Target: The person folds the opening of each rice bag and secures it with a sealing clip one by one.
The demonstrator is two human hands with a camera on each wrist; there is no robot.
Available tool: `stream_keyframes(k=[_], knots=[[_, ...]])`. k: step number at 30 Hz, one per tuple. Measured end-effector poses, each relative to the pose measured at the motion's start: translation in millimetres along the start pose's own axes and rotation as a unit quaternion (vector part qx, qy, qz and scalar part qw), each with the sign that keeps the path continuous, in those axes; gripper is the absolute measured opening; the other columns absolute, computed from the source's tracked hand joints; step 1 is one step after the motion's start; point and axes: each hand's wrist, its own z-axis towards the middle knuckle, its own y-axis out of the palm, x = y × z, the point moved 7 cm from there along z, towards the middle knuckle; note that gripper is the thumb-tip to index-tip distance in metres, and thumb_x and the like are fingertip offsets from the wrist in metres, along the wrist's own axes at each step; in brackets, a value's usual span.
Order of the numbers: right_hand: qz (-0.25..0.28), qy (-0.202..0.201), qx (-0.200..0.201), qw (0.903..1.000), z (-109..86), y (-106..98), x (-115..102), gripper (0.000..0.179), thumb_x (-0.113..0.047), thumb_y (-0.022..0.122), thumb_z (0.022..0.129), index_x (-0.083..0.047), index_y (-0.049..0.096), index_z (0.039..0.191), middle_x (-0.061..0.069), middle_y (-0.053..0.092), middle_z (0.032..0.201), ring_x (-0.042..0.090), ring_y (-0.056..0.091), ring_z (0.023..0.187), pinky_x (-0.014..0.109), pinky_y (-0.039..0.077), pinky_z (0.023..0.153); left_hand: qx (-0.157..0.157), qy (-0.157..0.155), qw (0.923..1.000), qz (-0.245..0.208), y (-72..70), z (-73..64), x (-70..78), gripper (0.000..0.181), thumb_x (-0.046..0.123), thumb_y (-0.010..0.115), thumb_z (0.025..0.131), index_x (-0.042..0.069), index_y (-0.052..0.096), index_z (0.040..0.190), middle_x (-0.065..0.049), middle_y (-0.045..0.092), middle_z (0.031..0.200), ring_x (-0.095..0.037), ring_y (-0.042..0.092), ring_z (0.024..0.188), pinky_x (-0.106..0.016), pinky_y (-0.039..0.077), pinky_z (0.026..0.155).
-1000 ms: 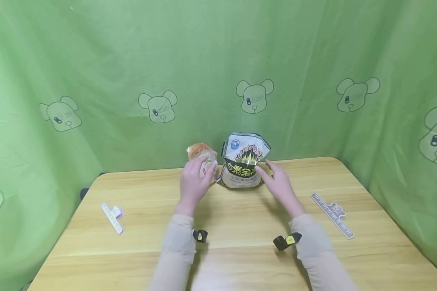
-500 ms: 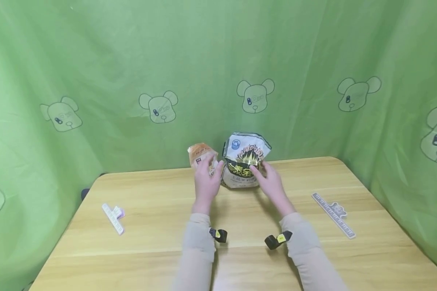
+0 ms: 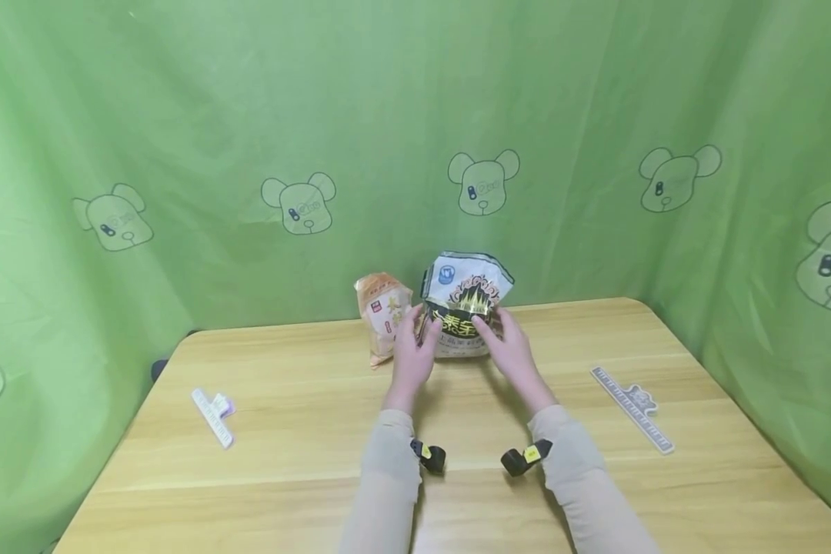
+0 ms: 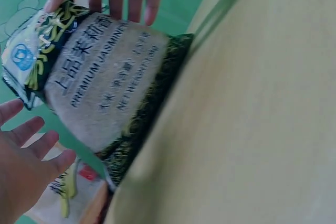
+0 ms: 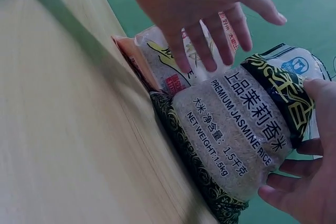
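A bag of jasmine rice [image 3: 465, 269] stands upright at the back of the table, its white top leaning back above a black band with yellow lettering. My left hand [image 3: 413, 358] is at its left side, fingers extended and spread, as the left wrist view shows. On the other side, my right hand [image 3: 515, 358] has its thumb at the bag's front and its fingers, nearly straight, along the side. To the left of the rice bag stands a smaller orange-and-white bag [image 3: 381, 308] with its own printed front, partly hidden behind my left hand in the right wrist view.
A white-and-purple long clip [image 3: 212, 415] lies on the wooden table [image 3: 284, 462] at the left. At the right lies a larger grey-and-white long clip [image 3: 633, 408]. A green curtain [image 3: 388, 100] with bear-head outlines hangs behind and around the table.
My left hand has moved right, from the orange-and-white bag to the rice bag's left side. My right hand has shifted slightly left, closer against the rice bag. Both bags stay in place.
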Motion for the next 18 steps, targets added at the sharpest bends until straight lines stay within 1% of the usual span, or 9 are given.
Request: stream_keyframes(k=[3, 7, 10, 14, 18], knots=[[0.003, -0.004, 0.001, 1.0000, 1.5, 1, 2, 0.081, -0.058, 0.046, 0.096, -0.002, 0.025, 0.151, 0.023, 0.036, 0.153, 0.041, 0.040, 0.137, 0.056, 0.033, 0.115, -0.012, -0.004, 0.9999, 0.000, 6.4, -0.7, -6.0, 0.063, 0.046, 0.055, 0.096, 0.011, 0.039, 0.146, -0.015, 0.041, 0.151, -0.030, 0.041, 0.140, -0.047, 0.034, 0.117], [0.009, -0.008, 0.002, 0.9999, 2.8, 2, 5, 0.081, -0.058, 0.047, 0.096, -0.003, 0.026, 0.151, 0.022, 0.035, 0.153, 0.040, 0.040, 0.137, 0.056, 0.034, 0.115, -0.029, -0.013, 0.9995, 0.007, 12.1, -2.7, -11.8, 0.068, 0.049, 0.054, 0.095, 0.013, 0.034, 0.150, -0.017, 0.034, 0.155, -0.030, 0.034, 0.144, -0.050, 0.029, 0.119], [0.010, -0.008, -0.002, 0.9999, 3.2, 3, 6, 0.082, -0.060, 0.046, 0.095, -0.005, 0.025, 0.152, 0.022, 0.034, 0.154, 0.040, 0.040, 0.138, 0.056, 0.033, 0.115, -0.044, -0.025, 0.9987, 0.001, 13.6, -3.4, -16.6, 0.070, 0.050, 0.053, 0.096, 0.016, 0.029, 0.152, -0.015, 0.028, 0.159, -0.029, 0.029, 0.147, -0.051, 0.025, 0.120], [0.006, -0.001, -0.015, 0.9999, 2.1, 5, 8, 0.084, -0.063, 0.044, 0.095, -0.008, 0.021, 0.154, 0.022, 0.032, 0.156, 0.040, 0.037, 0.141, 0.056, 0.031, 0.116, -0.073, -0.034, 0.9966, -0.015, 14.6, -3.5, -22.4, 0.072, 0.050, 0.052, 0.097, 0.019, 0.024, 0.155, -0.013, 0.023, 0.162, -0.028, 0.025, 0.149, -0.052, 0.023, 0.121], [0.001, 0.004, -0.026, 0.9996, 1.1, 5, 11, 0.087, -0.066, 0.043, 0.094, -0.011, 0.017, 0.155, 0.022, 0.030, 0.156, 0.040, 0.034, 0.143, 0.056, 0.029, 0.117, -0.095, -0.032, 0.9947, -0.020, 13.8, -3.0, -25.7, 0.071, 0.050, 0.051, 0.097, 0.019, 0.023, 0.155, -0.013, 0.022, 0.162, -0.030, 0.024, 0.149, -0.051, 0.023, 0.121]])
